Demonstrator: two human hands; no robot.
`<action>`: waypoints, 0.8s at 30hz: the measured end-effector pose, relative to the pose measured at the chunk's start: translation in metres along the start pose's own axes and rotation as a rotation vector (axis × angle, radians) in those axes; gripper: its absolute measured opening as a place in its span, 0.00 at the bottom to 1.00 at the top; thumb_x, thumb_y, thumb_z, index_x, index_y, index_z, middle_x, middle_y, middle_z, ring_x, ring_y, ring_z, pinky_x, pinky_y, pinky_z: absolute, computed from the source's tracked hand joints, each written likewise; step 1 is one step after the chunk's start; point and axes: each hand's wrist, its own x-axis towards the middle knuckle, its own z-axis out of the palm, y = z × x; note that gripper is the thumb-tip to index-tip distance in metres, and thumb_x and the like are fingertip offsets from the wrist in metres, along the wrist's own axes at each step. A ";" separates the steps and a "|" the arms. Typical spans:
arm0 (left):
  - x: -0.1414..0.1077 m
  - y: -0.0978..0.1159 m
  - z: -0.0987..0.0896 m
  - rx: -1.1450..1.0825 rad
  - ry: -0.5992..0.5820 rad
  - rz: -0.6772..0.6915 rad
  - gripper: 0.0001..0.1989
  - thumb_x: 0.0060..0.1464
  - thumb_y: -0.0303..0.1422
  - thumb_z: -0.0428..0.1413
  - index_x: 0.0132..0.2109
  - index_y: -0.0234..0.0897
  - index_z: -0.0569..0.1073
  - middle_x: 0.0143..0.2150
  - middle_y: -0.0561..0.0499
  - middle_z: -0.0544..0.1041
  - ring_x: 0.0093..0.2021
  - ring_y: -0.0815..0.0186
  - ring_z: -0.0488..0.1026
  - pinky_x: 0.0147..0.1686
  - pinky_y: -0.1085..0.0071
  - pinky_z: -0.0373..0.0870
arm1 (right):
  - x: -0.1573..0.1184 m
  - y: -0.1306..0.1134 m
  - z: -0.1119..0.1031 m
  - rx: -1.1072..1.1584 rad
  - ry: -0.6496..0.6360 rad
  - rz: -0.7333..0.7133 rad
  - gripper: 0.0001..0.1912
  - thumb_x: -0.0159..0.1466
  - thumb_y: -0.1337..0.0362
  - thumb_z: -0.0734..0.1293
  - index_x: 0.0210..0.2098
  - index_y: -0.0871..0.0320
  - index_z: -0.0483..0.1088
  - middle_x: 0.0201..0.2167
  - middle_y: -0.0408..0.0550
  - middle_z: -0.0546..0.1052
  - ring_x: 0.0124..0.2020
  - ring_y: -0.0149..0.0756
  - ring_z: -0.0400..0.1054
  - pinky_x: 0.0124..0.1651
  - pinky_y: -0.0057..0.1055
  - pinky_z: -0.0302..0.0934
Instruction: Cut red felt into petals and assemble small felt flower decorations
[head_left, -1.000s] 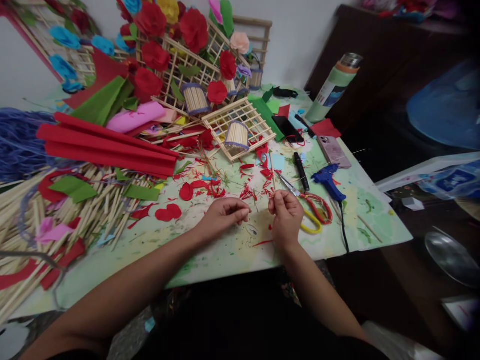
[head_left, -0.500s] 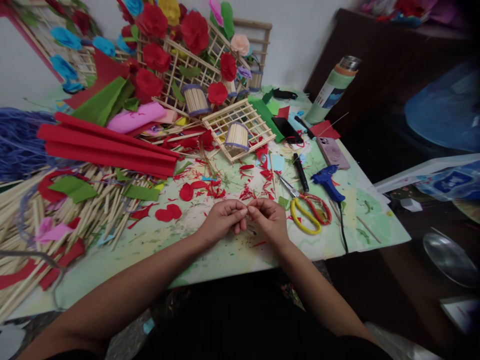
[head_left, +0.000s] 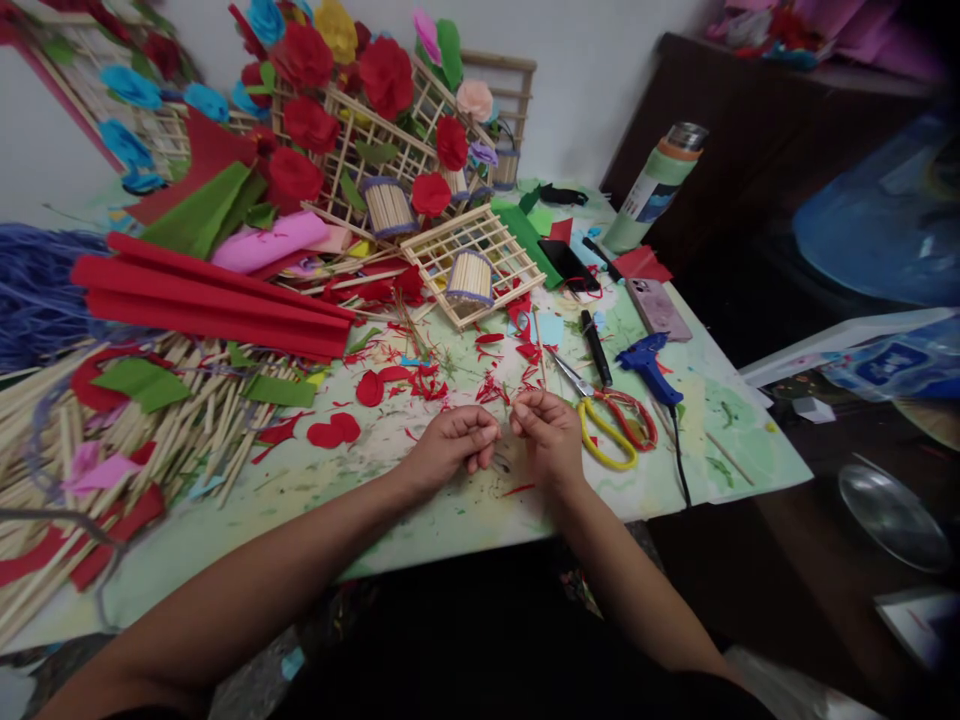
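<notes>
Pale wall (head_left: 577, 95) rose behind a table (head_left: 255, 512) whose whitish-green covering was blotched with yellow and darker green. Near its front edge, the left hand (head_left: 457, 445) and right hand (head_left: 551, 440) stood close together but apart, fingers curled and each thumb drawn against the forefinger; whether anything fine was pinched between those tips, I could not tell. Just beyond them lay red paper shreds (head_left: 491, 387), matte and bright, cut into thin, spiky slivers, with rounded red pieces (head_left: 334, 430) farther left, smooth-edged and petal-like. Scissors (head_left: 584, 386) rested beside the right hand, blades closed, one handle loop yellow, the other orange-red. Past these came a black marker (head_left: 597, 348), a blue glue gun (head_left: 651, 368) with a dark cord and a mauve phone (head_left: 658, 310), back upward. Behind the shreds, a pale stick lattice (head_left: 529, 285) carried a small half-round basket (head_left: 470, 277) edged in purple. Farther out, a light-green bottle (head_left: 654, 195) bore a white and dark-blue label, its print too small to read; at far right, blue-and-white plastic packaging (head_left: 892, 360) showed white lettering, too blurred to make out.
</notes>
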 end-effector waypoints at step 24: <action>0.000 -0.005 -0.001 0.071 -0.031 0.023 0.14 0.51 0.42 0.56 0.31 0.35 0.65 0.16 0.59 0.65 0.15 0.77 0.55 0.18 0.78 0.50 | 0.004 -0.007 -0.003 -0.001 0.031 0.035 0.07 0.48 0.64 0.72 0.26 0.58 0.72 0.16 0.37 0.69 0.18 0.24 0.59 0.23 0.23 0.54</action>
